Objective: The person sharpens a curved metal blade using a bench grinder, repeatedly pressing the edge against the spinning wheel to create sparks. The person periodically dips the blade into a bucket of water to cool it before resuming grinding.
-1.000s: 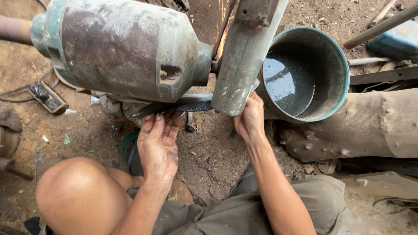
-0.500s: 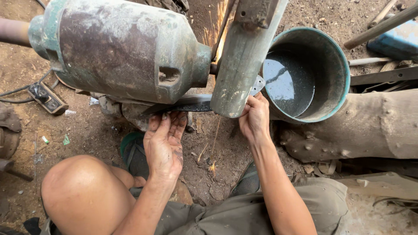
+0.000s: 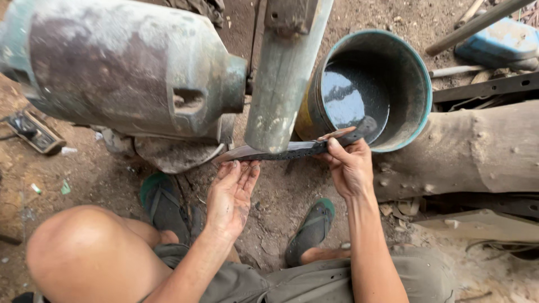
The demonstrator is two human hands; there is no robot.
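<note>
A long dark blade (image 3: pixel 281 151) is held level just under the greenish guard (image 3: pixel 283 73) of a grinding machine, its pointed end lying toward the worn motor housing (image 3: pixel 123 73) and its other end toward the bucket. The right hand (image 3: pixel 349 165) is closed around the handle end, thumb on top, apparently so that the blade can be steadied and steered. The left hand (image 3: pixel 233 196) is kept flat and open, palm up, with the fingertips (image 3: pixel 244 166) pressed under the blade near its tip, seemingly as a support from below. Just behind the right hand a teal-rimmed bucket (image 3: pixel 415 73) of dark liquid is placed, close enough for dipping. A log (image 3: pixel 466 148) lies beside it. Below the blade, green sandals (image 3: pixel 311 230) are planted on the dirt ground (image 3: pixel 281 196).
</note>
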